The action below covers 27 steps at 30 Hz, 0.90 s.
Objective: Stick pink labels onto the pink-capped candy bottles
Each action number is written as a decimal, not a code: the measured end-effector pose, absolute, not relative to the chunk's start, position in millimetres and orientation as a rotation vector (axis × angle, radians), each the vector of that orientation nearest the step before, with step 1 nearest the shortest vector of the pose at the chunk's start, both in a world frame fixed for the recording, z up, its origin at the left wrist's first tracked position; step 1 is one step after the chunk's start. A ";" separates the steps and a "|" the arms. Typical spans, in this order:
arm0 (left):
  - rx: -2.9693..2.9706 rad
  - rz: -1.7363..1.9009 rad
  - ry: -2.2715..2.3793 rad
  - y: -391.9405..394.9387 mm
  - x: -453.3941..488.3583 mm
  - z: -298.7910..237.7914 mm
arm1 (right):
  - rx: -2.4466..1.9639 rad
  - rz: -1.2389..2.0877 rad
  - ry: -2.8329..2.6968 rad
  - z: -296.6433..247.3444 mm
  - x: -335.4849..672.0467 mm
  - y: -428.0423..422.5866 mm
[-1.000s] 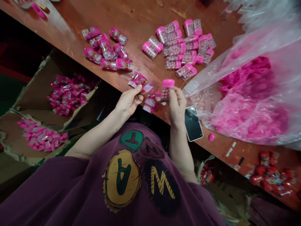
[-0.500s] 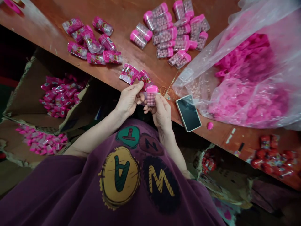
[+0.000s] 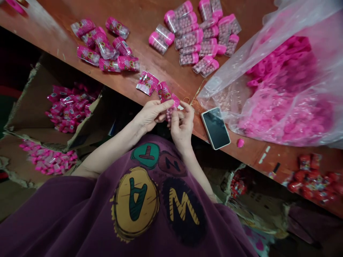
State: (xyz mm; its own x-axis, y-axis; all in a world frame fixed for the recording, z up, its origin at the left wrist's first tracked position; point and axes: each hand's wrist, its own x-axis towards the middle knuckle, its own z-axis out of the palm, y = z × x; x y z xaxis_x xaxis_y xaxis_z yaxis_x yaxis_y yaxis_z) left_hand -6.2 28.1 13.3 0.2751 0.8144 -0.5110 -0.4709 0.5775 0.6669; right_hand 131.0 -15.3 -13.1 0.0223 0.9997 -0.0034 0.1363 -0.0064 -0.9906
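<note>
Both my hands are at the table's front edge, closed around a small clear candy jar (image 3: 169, 114) filled with pink balls. My left hand (image 3: 152, 113) pinches its upper part between thumb and fingers. From the other side, my right hand (image 3: 182, 127) grips it, thumb bent inward. A pink printed wrapper (image 3: 175, 100) shows at the top of the jar between my fingertips; my fingers hide much of both. Just beyond my left fingertips lie more printed pink wrappers (image 3: 147, 83).
Wrapped jars (image 3: 107, 48) lie at the left, unwrapped pink-lidded jars (image 3: 191, 39) at the back. A phone (image 3: 215, 128) and a plastic bag (image 3: 284, 89) of pink parts are to the right. Red packs (image 3: 316, 182) lie far right. An open carton (image 3: 24, 103) stands below the edge.
The jar's pink lid, visible before, is now covered by fingers and a pink printed wrapper. My left thumb has moved right across the jar, and my right fingers have lifted toward its top.
</note>
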 end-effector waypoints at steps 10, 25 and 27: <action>0.408 0.916 0.993 23.2 -7.5 20.8 | -1.233 1.380 -1.195 -19.3 132.7 -7.2; 0.404 0.887 0.950 18.1 -14.2 14.5 | -1.109 1.564 -1.073 -20.8 137.1 -17.2; 0.373 0.918 0.988 21.2 -13.5 15.1 | -1.168 1.484 -1.186 -23.7 138.0 -20.1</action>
